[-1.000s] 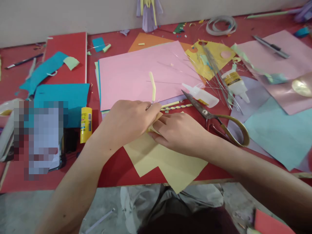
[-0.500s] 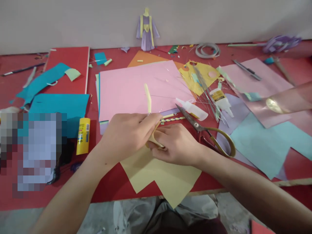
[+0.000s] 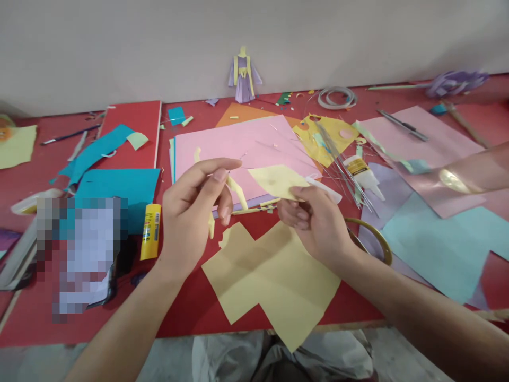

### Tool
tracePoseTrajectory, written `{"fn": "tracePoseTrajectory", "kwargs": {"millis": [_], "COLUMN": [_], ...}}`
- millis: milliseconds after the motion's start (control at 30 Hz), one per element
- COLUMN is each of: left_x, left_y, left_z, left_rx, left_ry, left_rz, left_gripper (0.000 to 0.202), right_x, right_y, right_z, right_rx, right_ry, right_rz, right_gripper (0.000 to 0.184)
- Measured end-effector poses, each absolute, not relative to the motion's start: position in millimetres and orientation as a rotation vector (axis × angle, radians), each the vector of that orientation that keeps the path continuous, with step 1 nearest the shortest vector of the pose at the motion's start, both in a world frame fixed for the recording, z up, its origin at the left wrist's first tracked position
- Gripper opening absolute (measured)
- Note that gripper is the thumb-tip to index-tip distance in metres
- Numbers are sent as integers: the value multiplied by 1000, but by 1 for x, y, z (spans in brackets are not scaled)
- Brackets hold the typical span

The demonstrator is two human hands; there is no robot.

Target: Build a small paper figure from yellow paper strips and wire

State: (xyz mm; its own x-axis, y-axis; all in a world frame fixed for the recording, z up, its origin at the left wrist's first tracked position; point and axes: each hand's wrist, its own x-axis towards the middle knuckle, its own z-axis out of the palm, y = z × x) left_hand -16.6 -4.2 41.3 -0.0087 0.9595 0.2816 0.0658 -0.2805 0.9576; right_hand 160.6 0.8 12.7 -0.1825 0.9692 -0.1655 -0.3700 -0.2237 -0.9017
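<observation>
My left hand [image 3: 191, 212] is closed in a pinch on a thin piece with pale yellow paper limbs [image 3: 237, 193] that stick out around the fingers; a fine wire end shows above the thumb. Between the thumb and fingers of my right hand [image 3: 314, 215] is a small curved piece of pale yellow paper [image 3: 278, 181], held apart from the left hand. Below both hands lies a larger notched sheet of yellow paper [image 3: 274, 276] that overhangs the table's front edge. Scissors [image 3: 385, 246] lie by my right wrist, mostly hidden except for a handle.
A glue stick [image 3: 151, 232] and a blurred phone [image 3: 89, 254] lie left. Pink sheets [image 3: 234, 138] are stacked behind the hands. Wires [image 3: 342, 154] and a glue bottle [image 3: 363, 172] lie right. A paper figure [image 3: 244, 77] leans on the wall. Another person's arm [image 3: 477, 170] reaches in from the right.
My hands have come apart, the left one going left. The yellow paper bent between them is now flatter in my right hand. The view has shifted slightly up and left.
</observation>
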Motion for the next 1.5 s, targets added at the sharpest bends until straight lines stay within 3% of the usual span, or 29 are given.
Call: {"fn": "tracePoseTrajectory", "kwargs": {"millis": [167, 433, 633, 933, 1167, 1500], "left_x": [-17, -16, -16, -15, -15, -24], "left_y": [-3, -7, -6, -6, -6, -5], "left_z": [41, 42, 36, 32, 27, 37], "left_rx": [1437, 1639, 1658, 1656, 1660, 1614], "left_ry": [1095, 1137, 1166, 1134, 1083, 901], "left_rz": [1359, 1110, 1081, 1258, 1122, 880], "left_gripper": [19, 26, 32, 38, 42, 42], "right_x": [161, 164, 160, 158, 156, 157], "right_y": [1, -11, -8, 3, 2, 6], "right_z": [11, 12, 13, 8, 8, 9], "right_rx": [-970, -1056, -1035, -1134, -999, -994], "right_ry": [-901, -1548, -1403, -1138, -1056, -867], "right_rz": [1606, 1201, 1355, 1408, 1557, 1584], "right_gripper": [34, 31, 20, 21, 24, 9]}}
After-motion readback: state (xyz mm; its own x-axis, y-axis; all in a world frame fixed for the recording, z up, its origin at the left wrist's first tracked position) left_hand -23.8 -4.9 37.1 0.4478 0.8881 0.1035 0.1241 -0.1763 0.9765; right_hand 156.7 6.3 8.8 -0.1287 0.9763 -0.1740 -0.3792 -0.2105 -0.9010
